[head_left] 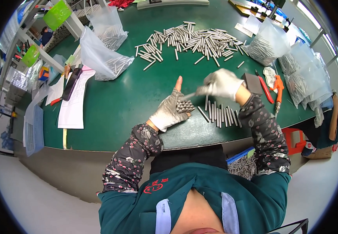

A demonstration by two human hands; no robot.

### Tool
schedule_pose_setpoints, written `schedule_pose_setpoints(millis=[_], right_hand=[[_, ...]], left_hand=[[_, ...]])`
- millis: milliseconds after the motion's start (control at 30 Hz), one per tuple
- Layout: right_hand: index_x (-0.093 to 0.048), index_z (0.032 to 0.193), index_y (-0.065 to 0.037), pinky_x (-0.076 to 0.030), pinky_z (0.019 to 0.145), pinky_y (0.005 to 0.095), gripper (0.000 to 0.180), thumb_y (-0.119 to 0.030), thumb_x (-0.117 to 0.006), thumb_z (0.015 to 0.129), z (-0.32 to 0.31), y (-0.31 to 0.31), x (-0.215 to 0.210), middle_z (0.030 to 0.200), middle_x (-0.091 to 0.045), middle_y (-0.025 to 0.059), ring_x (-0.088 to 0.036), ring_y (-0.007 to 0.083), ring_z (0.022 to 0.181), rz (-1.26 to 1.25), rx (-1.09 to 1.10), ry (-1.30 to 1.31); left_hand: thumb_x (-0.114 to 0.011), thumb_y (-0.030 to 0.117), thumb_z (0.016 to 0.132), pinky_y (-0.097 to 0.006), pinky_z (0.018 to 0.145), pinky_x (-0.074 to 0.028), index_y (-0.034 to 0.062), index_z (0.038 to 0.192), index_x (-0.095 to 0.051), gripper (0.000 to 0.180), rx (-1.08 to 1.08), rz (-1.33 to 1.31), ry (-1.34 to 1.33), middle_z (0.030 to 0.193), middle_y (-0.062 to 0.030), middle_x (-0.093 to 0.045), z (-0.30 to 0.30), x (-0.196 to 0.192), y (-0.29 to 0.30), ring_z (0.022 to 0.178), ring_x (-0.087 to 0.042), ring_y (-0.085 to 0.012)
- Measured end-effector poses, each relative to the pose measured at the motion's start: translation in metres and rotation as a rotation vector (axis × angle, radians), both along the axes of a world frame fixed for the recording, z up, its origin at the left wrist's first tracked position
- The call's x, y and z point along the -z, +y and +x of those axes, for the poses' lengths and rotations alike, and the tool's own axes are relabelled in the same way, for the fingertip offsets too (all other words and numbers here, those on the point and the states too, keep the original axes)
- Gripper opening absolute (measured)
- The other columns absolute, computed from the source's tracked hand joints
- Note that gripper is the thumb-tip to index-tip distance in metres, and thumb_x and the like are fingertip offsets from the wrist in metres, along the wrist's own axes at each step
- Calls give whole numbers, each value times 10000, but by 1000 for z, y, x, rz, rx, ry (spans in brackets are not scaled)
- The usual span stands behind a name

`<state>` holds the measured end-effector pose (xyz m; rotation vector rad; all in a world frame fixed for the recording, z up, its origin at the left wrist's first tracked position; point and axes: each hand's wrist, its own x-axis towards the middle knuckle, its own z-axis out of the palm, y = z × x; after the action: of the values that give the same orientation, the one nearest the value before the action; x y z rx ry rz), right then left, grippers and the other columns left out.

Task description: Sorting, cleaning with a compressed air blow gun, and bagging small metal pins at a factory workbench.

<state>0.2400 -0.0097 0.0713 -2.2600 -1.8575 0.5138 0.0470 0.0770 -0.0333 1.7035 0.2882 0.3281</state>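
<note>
My left hand (169, 111), in a white glove with a bare thumb tip, is closed around a bundle of short steel pins (185, 106) whose ends face up. Just right of it, my right hand (221, 84), also gloved in white, pinches a single steel pin (191, 95) that is smeared by motion and reaches toward the bundle. Below the right hand, a row of loose steel pins (224, 116) lies side by side on the green table (137, 97). Farther off, a large scattered pile of the same pins (200, 41) covers the table's far middle.
Clear plastic bags of pins stand at left (102, 58) and right (268, 43). Right of my right hand are a dark block (252, 84), red-handled pliers (265, 89) and an orange-handled tool (279, 89). Papers (72, 111) and a phone (72, 84) lie left. Below, a blue bin (241, 155) holds pins.
</note>
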Motion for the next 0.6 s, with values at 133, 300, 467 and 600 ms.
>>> schedule_pose_setpoints(millis=[133,300,467,600], right_hand=[[-688,756,-76,-480,604,334,462,-527,-665,658,9,-5,21,652,-623,137,-613,261,615,18,2,53],[-689,762,-85,-484,607,350,458,-531,-659,663,-3,-16,21,640,-622,128,-611,265,603,149,-16,50],[-677,732,-36,-484,591,324,461,-493,-667,674,20,-26,10,646,-617,154,-615,270,615,1,117,-43],[-690,788,-78,-496,649,331,522,-576,-634,644,-3,-28,17,760,-645,142,-626,285,704,85,35,43]], left_hand=[[-666,-40,641,-243,794,-419,232,1407,51,1084,-44,128,-34,942,-43,-481,-1,-9,-3,794,-515,-109],[-663,-83,648,-231,821,-406,288,1411,-4,1074,-43,-91,68,1094,-83,-421,1,-13,-6,877,-489,-104],[-688,12,628,-249,762,-443,205,1416,12,1072,-63,68,19,836,-17,-547,3,-6,-3,768,-552,-127],[-688,11,627,-253,759,-442,217,1418,-15,1059,-48,-22,-11,835,-16,-546,3,-8,-3,762,-548,-128]])
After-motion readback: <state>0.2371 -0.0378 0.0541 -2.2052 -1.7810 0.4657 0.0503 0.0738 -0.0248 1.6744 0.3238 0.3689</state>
